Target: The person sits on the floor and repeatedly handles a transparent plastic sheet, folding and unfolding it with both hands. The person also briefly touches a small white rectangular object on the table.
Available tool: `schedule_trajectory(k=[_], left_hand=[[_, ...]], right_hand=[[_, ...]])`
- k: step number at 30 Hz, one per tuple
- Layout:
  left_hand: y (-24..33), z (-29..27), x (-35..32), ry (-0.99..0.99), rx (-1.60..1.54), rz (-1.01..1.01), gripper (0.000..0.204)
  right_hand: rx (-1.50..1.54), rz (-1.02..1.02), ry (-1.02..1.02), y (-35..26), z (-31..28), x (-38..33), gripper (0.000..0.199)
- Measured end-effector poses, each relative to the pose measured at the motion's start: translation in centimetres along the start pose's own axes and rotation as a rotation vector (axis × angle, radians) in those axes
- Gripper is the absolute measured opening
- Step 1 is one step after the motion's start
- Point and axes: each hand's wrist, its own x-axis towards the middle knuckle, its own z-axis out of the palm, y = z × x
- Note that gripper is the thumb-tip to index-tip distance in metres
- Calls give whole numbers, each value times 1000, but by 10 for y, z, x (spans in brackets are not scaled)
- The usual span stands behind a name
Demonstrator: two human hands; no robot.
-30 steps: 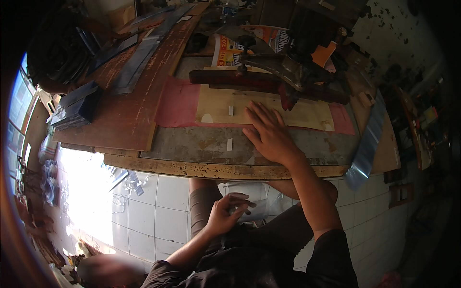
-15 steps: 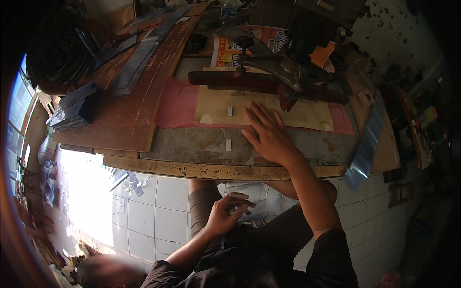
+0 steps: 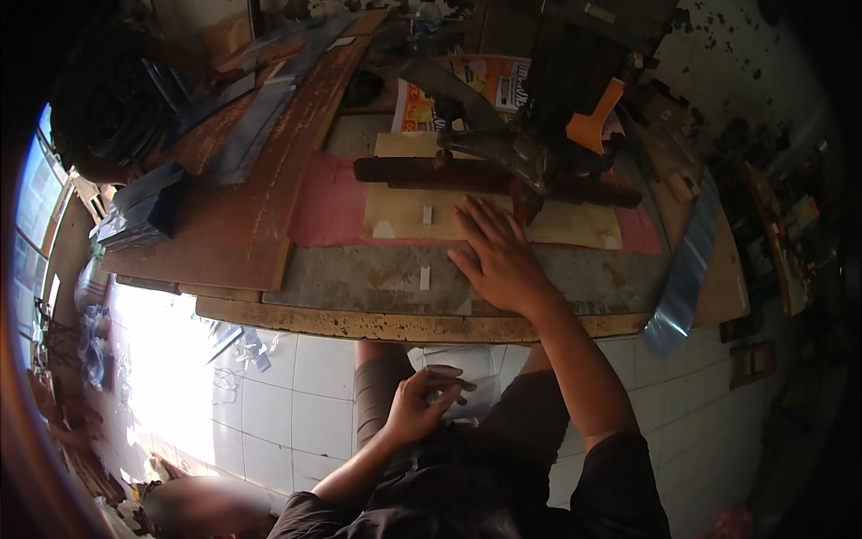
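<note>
Right hand (image 3: 503, 260) flat on workbench (image 3: 359, 278)

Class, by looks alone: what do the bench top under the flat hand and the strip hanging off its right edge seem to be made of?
Bench top: probably wood, grey and worn, with a pale, rough front edge. Strip: likely thin clear plastic or film, glossy and bluish, sagging over the edge. The right hand lies flat on the bench.

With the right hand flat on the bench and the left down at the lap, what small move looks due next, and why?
Probably the right hand slides toward the white strip beside its thumb and picks it up. The hand lies open and flat on the bench, holding nothing, while the left hand already pinches a pale sheet at the lap, so it looks occupied.
</note>
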Motion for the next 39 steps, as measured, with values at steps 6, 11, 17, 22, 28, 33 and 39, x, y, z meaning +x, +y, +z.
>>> schedule_trajectory(k=[6, 11, 17, 22, 28, 33, 39], left_hand=[[11, 3, -1, 28, 48, 10, 25], [14, 0, 0, 14, 96, -22, 26], [11, -4, -1, 59, 50, -14, 25], [14, -6, 2, 47, 33, -9, 24], [8, -4, 3, 48, -46, -37, 24], [9, -4, 3, 59, 12, -34, 26], [8, -6, 1, 93, -22, -1, 24]], right_hand=[[32, 2, 12, -1, 1, 1, 66], [3, -22, -9, -8, -7, -17, 65], [154, 12, 6, -37, -39, -87, 58], [118, 208, 212, -29, -21, -155, 46], [-223, 183, 623, -2, 73, -201, 43], [-270, 172, 785, -2, 92, -183, 46], [-269, 196, 753, -6, 90, -185, 47]])
